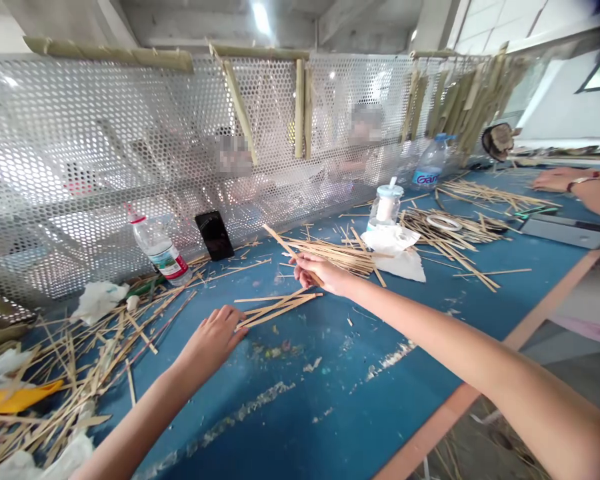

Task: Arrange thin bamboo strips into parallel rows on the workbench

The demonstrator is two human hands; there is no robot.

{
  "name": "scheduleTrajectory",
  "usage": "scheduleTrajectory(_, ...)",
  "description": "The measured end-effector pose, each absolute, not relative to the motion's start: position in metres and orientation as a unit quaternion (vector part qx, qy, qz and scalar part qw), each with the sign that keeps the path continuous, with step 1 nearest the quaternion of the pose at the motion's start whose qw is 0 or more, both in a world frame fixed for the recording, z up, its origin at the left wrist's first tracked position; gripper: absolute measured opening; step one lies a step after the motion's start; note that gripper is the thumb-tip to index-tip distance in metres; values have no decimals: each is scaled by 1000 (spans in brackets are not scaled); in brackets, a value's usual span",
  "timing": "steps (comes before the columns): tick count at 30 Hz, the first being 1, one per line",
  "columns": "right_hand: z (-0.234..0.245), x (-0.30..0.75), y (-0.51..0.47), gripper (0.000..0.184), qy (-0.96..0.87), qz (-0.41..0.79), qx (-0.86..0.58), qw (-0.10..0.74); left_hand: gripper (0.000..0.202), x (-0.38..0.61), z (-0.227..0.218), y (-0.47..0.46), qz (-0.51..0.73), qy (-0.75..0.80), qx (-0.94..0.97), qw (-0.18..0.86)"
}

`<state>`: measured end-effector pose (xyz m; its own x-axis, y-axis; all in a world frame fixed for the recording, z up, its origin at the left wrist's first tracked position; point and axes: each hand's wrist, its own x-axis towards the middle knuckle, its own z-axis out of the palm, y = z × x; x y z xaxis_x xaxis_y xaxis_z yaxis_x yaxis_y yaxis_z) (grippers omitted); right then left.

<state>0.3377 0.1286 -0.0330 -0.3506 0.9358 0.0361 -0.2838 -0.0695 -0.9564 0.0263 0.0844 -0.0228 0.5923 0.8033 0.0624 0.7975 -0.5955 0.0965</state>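
Pinching pale strip [280, 241] in head view: right hand [320, 272], fingers closed on strip's near part, by left end of strip pile [343, 256]. Left hand [215, 337], left of pile and nearer, rests at ends of loose strips [280, 311]; cannot tell whether fingers grip. Strips likely light, springy, splinter-prone; best held mid-length, gently.

Our table [280, 447] is blue and pretty scuffed, with a brownish edge. We've got a messy heap [100, 360] of strips down the left, a bottle [170, 263] and an upright phone [215, 235] toward the back, some loose strips [280, 310] mid-table, a thicker bundle [333, 255] behind those, tissue [403, 261] by a jar [385, 208], and another pile [445, 233] right of that.
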Motion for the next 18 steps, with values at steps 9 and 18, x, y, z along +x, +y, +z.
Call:
scheduleTrajectory(9, -38, 341, 134, 15, -502, 683, -343, 405, 33, 19, 14, 117, 33, 473, 879, 57)
scheduleTrajectory(18, -47, 333, 135, 24, -539, 656, -340, 405, 33, 30, 7, 110, 11, 463, 885, -52)
